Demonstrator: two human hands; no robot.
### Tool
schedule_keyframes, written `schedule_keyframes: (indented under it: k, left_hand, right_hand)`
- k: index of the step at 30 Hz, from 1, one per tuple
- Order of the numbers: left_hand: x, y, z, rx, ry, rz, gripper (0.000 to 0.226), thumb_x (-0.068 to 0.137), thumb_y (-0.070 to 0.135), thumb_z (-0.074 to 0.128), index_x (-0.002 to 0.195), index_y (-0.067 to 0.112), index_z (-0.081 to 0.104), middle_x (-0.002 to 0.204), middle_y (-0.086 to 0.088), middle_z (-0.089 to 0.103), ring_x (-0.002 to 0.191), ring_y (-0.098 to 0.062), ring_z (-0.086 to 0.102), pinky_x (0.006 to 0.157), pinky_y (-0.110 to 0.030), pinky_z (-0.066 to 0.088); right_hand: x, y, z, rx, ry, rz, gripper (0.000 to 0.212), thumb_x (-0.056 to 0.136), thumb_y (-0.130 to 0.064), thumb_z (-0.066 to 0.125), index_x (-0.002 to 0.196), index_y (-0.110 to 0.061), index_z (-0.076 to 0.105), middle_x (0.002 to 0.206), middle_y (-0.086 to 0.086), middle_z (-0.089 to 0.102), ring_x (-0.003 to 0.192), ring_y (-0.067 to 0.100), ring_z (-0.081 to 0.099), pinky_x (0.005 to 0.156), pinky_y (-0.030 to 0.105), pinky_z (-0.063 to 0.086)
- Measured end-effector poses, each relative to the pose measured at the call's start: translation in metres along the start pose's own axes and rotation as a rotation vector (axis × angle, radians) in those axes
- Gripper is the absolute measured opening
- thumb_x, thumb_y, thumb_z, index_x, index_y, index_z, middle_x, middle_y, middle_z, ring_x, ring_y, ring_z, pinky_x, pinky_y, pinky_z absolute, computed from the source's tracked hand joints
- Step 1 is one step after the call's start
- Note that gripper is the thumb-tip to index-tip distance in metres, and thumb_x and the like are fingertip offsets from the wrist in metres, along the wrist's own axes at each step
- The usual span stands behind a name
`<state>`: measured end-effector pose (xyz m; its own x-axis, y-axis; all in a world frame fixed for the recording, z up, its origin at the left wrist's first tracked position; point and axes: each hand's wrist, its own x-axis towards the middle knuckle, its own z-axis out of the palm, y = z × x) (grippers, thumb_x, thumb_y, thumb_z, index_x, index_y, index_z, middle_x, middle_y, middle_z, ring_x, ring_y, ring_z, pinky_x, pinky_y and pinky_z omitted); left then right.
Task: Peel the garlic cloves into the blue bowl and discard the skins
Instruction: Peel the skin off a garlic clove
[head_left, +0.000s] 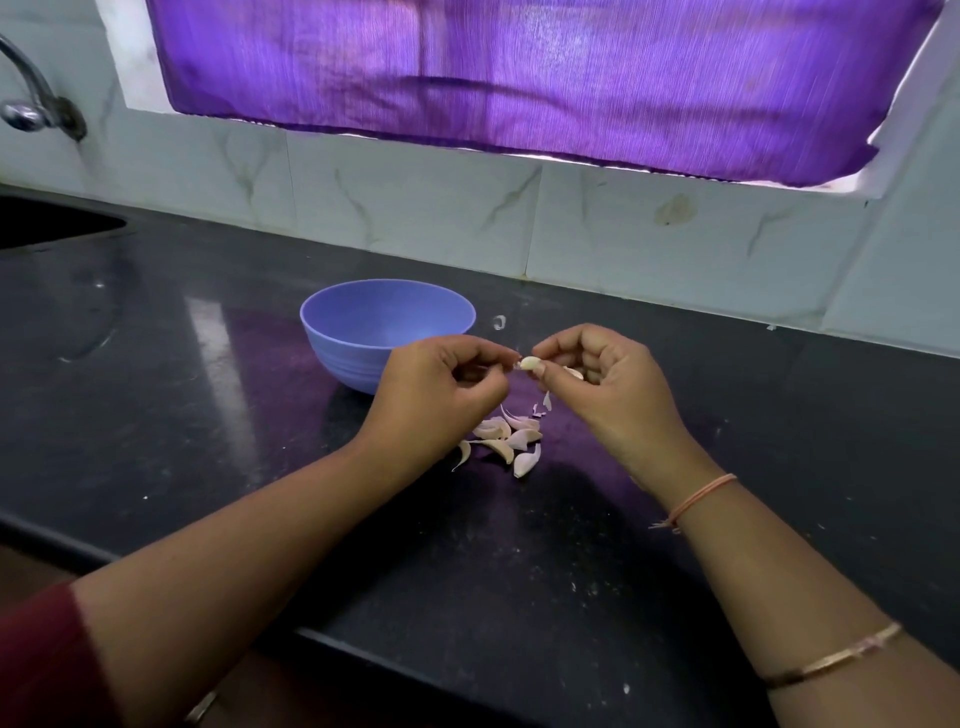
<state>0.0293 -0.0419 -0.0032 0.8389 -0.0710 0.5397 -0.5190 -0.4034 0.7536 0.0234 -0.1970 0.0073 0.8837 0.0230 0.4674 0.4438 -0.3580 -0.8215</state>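
Note:
The blue bowl (387, 319) stands on the black counter just behind my left hand; I cannot see anything inside it. My right hand (605, 382) pinches a pale garlic clove (530, 363) between thumb and forefinger, and a second clove (573, 372) shows tucked in its curled fingers. My left hand (441, 387) pinches the tip of that first clove or its skin, fingers curled. Both hands hover above the counter. Below them lies a small pile of garlic cloves and skins (506, 439).
A single skin scrap (499, 322) lies to the right of the bowl. A sink (47, 223) and tap (31, 98) are at the far left. The tiled wall (467, 218) and a purple curtain (519, 73) run behind. The counter's front edge (363, 649) is near my arms.

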Motion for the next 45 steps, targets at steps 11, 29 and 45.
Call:
schedule_keyframes:
  k: [11, 29, 45]
  left_hand:
    - [-0.0004, -0.0005, -0.0016, 0.007, -0.045, 0.021, 0.013, 0.084, 0.013, 0.066, 0.092, 0.016, 0.075, 0.069, 0.015, 0.067, 0.059, 0.007, 0.059, 0.055, -0.005, 0.04]
    - [-0.0016, -0.0027, -0.0027, 0.144, -0.056, 0.125, 0.011, 0.083, 0.013, 0.066, 0.089, 0.014, 0.076, 0.07, 0.004, 0.071, 0.068, -0.009, 0.063, 0.058, -0.02, 0.051]
    - [0.0013, -0.0028, -0.0021, 0.145, -0.033, -0.011, 0.009, 0.083, 0.015, 0.066, 0.085, 0.014, 0.075, 0.062, 0.008, 0.066, 0.064, -0.011, 0.063, 0.054, -0.019, 0.046]
  right_hand:
    - [0.0013, 0.0024, -0.0017, -0.162, 0.009, -0.06, 0.007, 0.079, -0.011, 0.07, 0.082, -0.017, 0.073, 0.073, 0.001, 0.07, 0.063, 0.01, 0.06, 0.06, 0.024, 0.051]
    - [0.001, 0.0026, -0.0058, -0.237, -0.034, -0.077, 0.007, 0.082, -0.017, 0.069, 0.082, -0.02, 0.075, 0.07, -0.001, 0.07, 0.067, 0.02, 0.065, 0.064, 0.036, 0.055]
    - [-0.0012, -0.0025, -0.0039, 0.044, -0.289, -0.013, 0.03, 0.088, 0.003, 0.054, 0.094, -0.023, 0.067, 0.088, 0.018, 0.07, 0.08, 0.019, 0.064, 0.082, 0.029, 0.054]
